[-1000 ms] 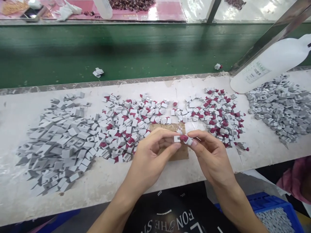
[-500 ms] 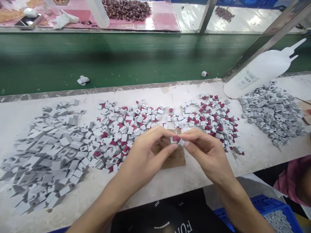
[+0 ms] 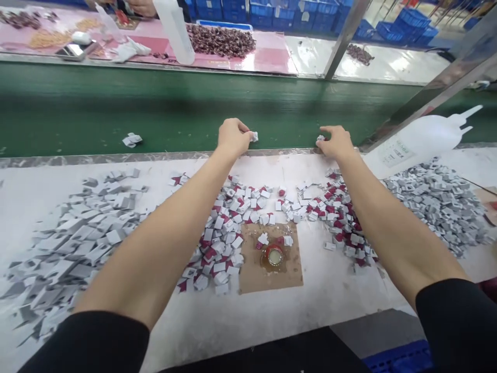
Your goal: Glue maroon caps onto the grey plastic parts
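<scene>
Over the near edge of the green belt, my left hand pinches a small white piece. My right hand is farther right at the same edge, its thumb and forefinger around another small white piece; the index finger is stretched out and firm contact is unclear. Below them, a brown card bears a small round container and a few white and red pieces. White and dark red pieces lie left of the card, with more on its right.
Large grey blocks are heaped at left, smaller grey pieces at right. A white bottle leans near a metal post. White pieces sit on the belt at left. Across the belt, a person's hands show beside another bottle.
Both hands have moved forward and apart, from above the card to the belt, uncovering the round container. The view has tilted up, showing blue crates and a person's hands beyond.
</scene>
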Tool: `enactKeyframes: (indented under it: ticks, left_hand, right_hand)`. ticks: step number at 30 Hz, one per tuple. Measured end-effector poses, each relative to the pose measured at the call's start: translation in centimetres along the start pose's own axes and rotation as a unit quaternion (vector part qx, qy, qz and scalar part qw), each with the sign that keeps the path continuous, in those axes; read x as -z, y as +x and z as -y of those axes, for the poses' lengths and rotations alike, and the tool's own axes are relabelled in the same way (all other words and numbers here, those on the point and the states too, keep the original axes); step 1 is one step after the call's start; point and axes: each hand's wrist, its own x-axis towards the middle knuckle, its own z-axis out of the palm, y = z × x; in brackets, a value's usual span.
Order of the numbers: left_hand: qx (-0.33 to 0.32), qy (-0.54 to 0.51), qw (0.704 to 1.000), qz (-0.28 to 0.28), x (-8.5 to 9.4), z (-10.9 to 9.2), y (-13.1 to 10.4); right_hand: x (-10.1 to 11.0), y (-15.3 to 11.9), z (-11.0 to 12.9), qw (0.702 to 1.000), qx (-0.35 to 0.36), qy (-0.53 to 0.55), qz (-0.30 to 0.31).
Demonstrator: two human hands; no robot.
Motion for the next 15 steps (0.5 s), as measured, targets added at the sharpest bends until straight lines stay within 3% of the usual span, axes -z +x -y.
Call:
enactKeyframes:
  ticks: [4,8,11,15]
  left_hand:
    - [0.017,0.002,0.999,0.035,-1.0,0.0,1.3]
    - [0.008,0.039,0.999,0.034,0.3,0.0,-0.5]
    - [-0.032,0.052,0.998,0.032,2.9,0.4,-4.9]
    - [-0.076,0.055,0.993,0.073,8.2,3.4,-14.0]
  right_hand:
    - [0.0,-2.3,2.8,1.0,-0.013,0.001,0.025]
    - [2.5,-8.4,5.1,0.996,0.008,0.071,0.049]
    - [4.8,-14.0,3.8,0.986,0.031,0.123,0.107]
    - [6.3,-22.0,-0.8,0.972,0.087,0.148,0.162]
